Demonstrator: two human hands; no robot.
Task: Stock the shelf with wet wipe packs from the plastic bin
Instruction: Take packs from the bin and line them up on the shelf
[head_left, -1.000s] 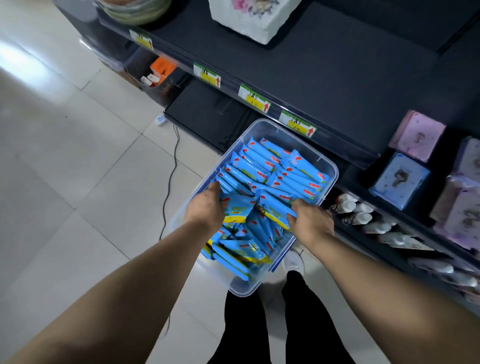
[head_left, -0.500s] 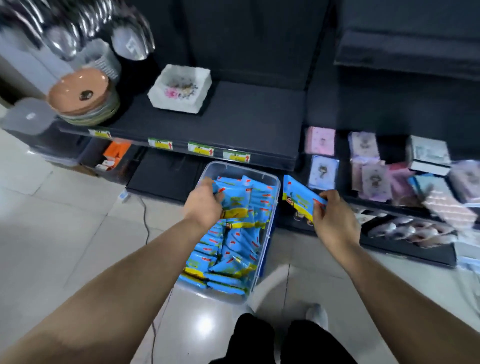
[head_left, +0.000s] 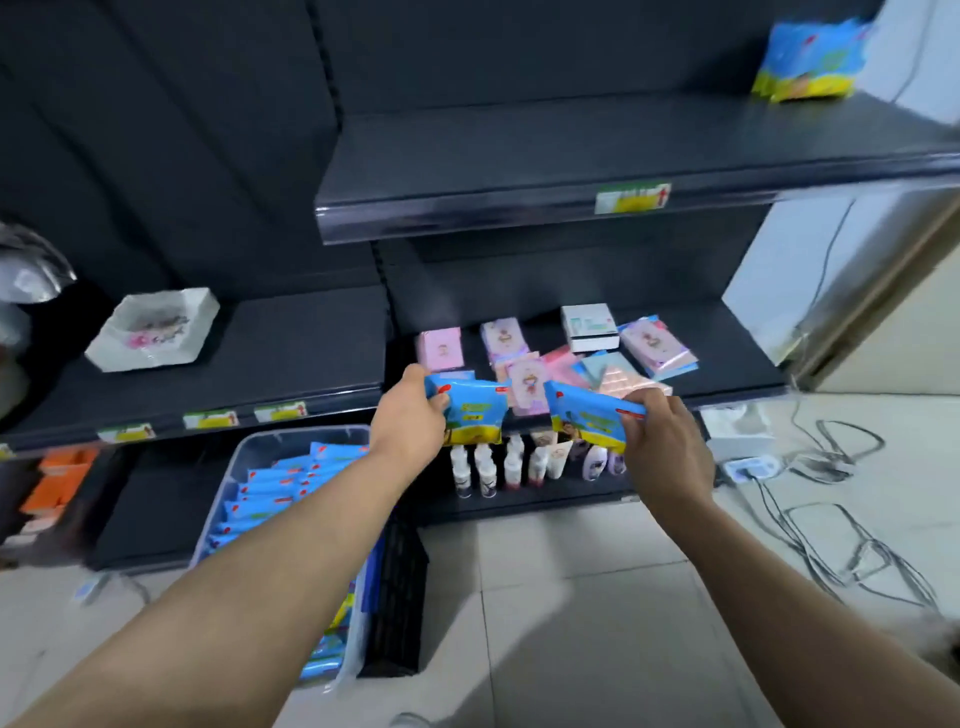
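Blue wet wipe pack (head_left: 470, 410) pinched in left hand (head_left: 410, 421) grip, second pack (head_left: 592, 415) in right hand (head_left: 667, 447) grip; both held right of plastic bin (head_left: 260, 441), probably destined for upper shelf (head_left: 519, 145).

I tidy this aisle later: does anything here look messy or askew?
Yes. The pastel packs on the middle shelf lie jumbled, tilted and overlapping, not in rows. Loose cables sprawl across the floor at right.

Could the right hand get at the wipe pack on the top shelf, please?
Probably yes for reaching, since nothing stands between the right hand and the top-shelf pack; but it grips a wet wipe pack, so taking another looks awkward.
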